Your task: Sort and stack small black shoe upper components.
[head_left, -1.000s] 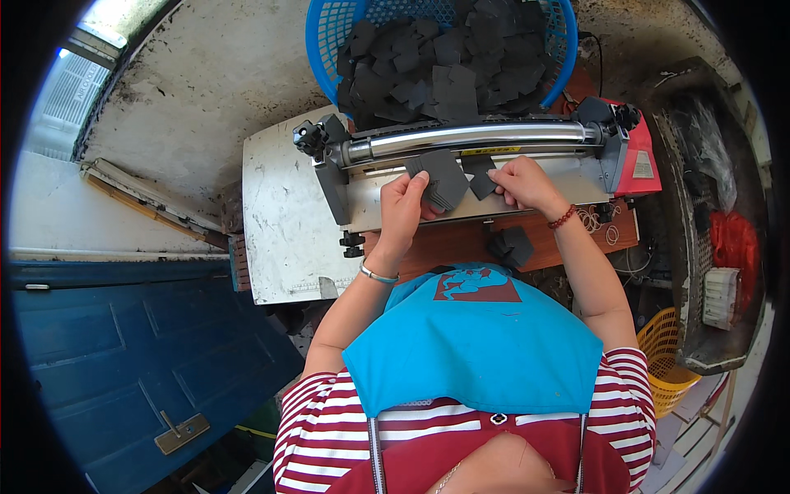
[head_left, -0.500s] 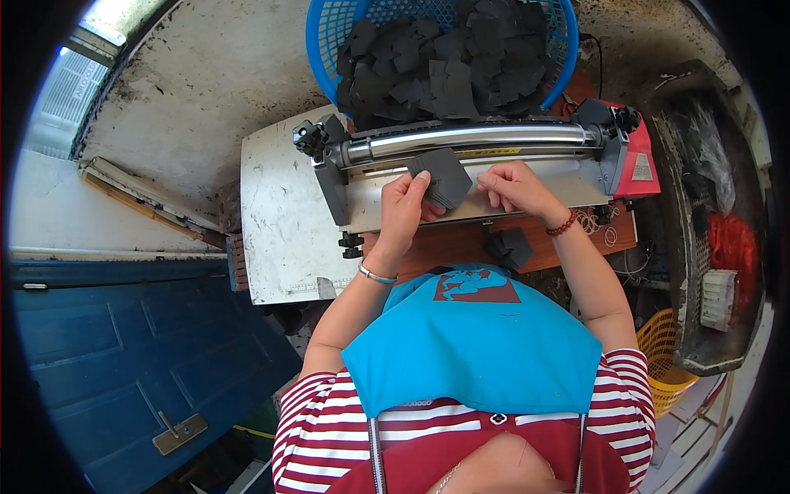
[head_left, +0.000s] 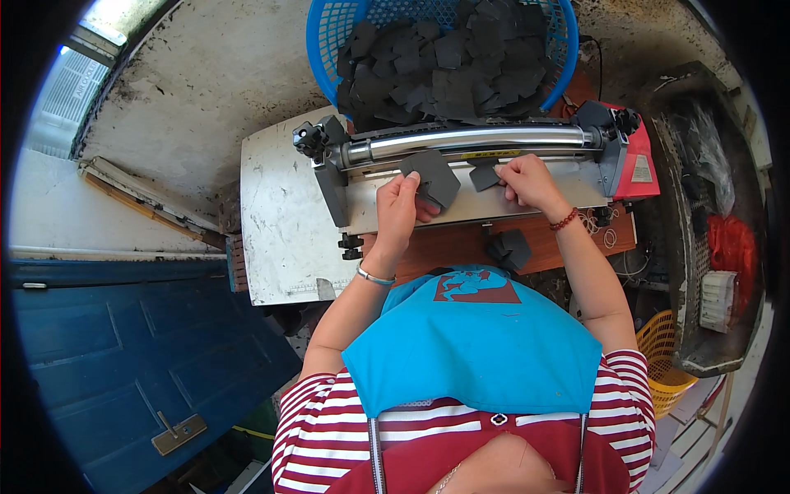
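My left hand (head_left: 398, 212) grips a stack of dark grey flat pieces (head_left: 436, 179), with the thumb on top and fingers underneath. Between the thumb and fingers of my right hand (head_left: 529, 183) is a single dark grey flat piece (head_left: 484, 175), held at its right edge and apart from the stack. Both hands are over the metal feed plate (head_left: 370, 193) of a roller machine, in front of its shiny roller (head_left: 477, 139). More dark pieces (head_left: 509, 248) lie on the brown board below the plate.
Behind the machine stands a blue basket (head_left: 319, 58) heaped with dark flat pieces (head_left: 444, 70). A white tabletop (head_left: 280, 222) is on the left. To the right are the red machine end cover (head_left: 638, 160), a long dark tray (head_left: 687, 346) and a yellow basket (head_left: 658, 342).
My right hand has moved slightly right and up and now has a single piece in its fingers. The stack in my left hand has shifted slightly left.
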`<act>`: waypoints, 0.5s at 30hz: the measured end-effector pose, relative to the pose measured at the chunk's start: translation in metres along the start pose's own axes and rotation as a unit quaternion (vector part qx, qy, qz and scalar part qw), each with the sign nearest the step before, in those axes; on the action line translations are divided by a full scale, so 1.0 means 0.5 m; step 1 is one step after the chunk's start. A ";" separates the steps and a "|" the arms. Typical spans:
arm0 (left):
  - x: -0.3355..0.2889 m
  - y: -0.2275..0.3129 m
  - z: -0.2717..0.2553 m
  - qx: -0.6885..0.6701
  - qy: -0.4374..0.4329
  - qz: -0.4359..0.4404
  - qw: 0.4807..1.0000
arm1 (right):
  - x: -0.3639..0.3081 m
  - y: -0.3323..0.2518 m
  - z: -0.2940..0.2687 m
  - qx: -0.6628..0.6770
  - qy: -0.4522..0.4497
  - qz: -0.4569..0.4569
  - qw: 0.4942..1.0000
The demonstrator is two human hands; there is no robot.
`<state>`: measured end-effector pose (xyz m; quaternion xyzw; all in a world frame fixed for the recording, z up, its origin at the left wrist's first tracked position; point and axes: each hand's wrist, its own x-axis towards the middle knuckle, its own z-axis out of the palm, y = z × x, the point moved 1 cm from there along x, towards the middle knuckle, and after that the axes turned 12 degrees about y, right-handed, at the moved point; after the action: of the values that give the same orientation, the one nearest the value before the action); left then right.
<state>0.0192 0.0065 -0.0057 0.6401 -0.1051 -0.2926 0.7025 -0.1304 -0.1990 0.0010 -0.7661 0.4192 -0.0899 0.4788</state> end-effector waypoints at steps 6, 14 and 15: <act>0.000 -0.010 0.034 0.002 -0.056 0.003 0.998 | -0.050 -0.033 0.047 0.090 -0.094 -0.072 0.989; 0.007 0.000 0.004 0.026 -0.026 0.014 0.999 | -0.022 0.001 -0.007 0.056 -0.168 0.037 0.983; 0.007 0.000 0.005 0.026 -0.027 0.014 0.999 | -0.014 0.003 -0.007 0.055 -0.168 0.037 0.984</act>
<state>0.0207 0.0023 -0.0062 0.6486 -0.1402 -0.2970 0.6866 -0.1376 -0.1964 0.0036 -0.7265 0.3553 0.0348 0.5871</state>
